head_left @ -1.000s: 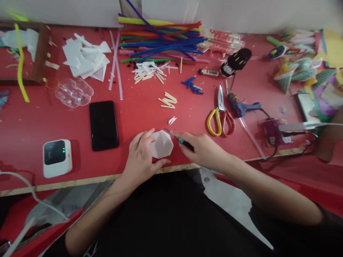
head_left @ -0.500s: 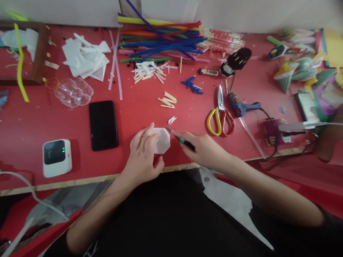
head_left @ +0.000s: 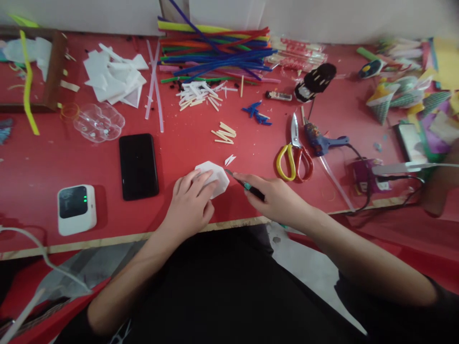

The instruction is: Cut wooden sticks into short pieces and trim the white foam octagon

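Observation:
A white, many-sided piece of thin sheet lies near the table's front edge. My left hand holds it down, its fingers bent over the left part and hiding some of it. In my right hand is a black craft knife with a teal slider, gripped like a pen. The blade points left and its tip is close to the sheet's right corner; whether it touches cannot be told. Just behind the sheet rest a few small white offcut triangles.
Short wooden sticks and blue bits lie behind the hands. Scissors and a glue gun with a cord are at right. A phone and a white device lie left. Pipe cleaners are heaped at the back.
The white sheet has been turned and shifted slightly away from me under my left hand. The knife has moved a little to the right.

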Action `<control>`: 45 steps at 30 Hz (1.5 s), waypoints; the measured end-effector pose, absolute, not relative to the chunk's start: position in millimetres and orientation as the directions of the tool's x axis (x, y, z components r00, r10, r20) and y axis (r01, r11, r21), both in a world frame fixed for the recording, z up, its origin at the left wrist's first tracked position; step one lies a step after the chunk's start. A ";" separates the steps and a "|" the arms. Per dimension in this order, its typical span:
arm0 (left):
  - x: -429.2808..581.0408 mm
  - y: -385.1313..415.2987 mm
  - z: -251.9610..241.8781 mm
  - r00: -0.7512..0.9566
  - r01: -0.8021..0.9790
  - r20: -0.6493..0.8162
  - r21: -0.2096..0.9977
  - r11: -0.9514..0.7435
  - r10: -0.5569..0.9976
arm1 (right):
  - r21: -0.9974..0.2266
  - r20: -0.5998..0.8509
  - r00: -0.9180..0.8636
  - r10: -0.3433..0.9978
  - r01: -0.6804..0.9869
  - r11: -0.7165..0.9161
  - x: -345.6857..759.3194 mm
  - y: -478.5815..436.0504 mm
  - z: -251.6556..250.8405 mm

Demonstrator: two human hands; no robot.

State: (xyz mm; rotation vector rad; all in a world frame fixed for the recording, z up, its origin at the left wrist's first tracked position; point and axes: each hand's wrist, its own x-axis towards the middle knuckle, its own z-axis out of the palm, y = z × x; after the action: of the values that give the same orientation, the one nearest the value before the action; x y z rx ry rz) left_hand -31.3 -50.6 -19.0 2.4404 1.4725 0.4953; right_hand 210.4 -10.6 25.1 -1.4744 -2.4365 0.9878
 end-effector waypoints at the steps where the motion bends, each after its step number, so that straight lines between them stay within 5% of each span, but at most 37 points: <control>1: -34.3 -49.2 -20.3 0.442 0.791 0.183 0.382 -0.477 0.878 | -0.593 -0.217 -0.521 0.825 0.742 0.312 211.0 -10.7 25.9; 6: -45.2 -45.6 -22.5 0.350 0.784 0.287 0.430 -0.447 0.892 | -0.583 -0.228 -0.524 0.821 0.748 0.316 213.7 -11.3 27.9; 12: -46.4 -37.6 -12.6 0.447 0.726 0.170 0.504 -0.468 0.878 | -0.579 -0.214 -0.515 0.830 0.751 0.317 215.8 -11.5 26.1; 18: -44.8 -26.4 -16.1 0.541 0.735 0.062 0.450 -0.507 0.839 | -0.602 -0.190 -0.514 0.836 0.734 0.315 218.1 -12.7 25.2; 28: -46.4 -49.5 -14.2 0.352 0.888 0.096 0.282 -0.365 0.931 | -0.601 -0.185 -0.496 0.849 0.740 0.301 220.6 -12.9 23.4; 41: -27.7 -44.1 -28.7 0.104 0.871 0.124 0.468 -0.151 0.987 | -0.606 -0.180 -0.492 0.852 0.738 0.297 219.7 -14.6 25.8; 45: -31.7 -42.3 -27.6 0.046 0.761 0.288 0.611 -0.220 0.957 | -0.612 -0.162 -0.488 0.858 0.731 0.300 222.2 -15.7 25.6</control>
State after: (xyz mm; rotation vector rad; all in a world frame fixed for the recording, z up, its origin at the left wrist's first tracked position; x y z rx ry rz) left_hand -31.7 -42.3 -27.6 2.0355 1.7445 0.9503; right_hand 222.2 -15.7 25.6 -1.4690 -2.3682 0.9513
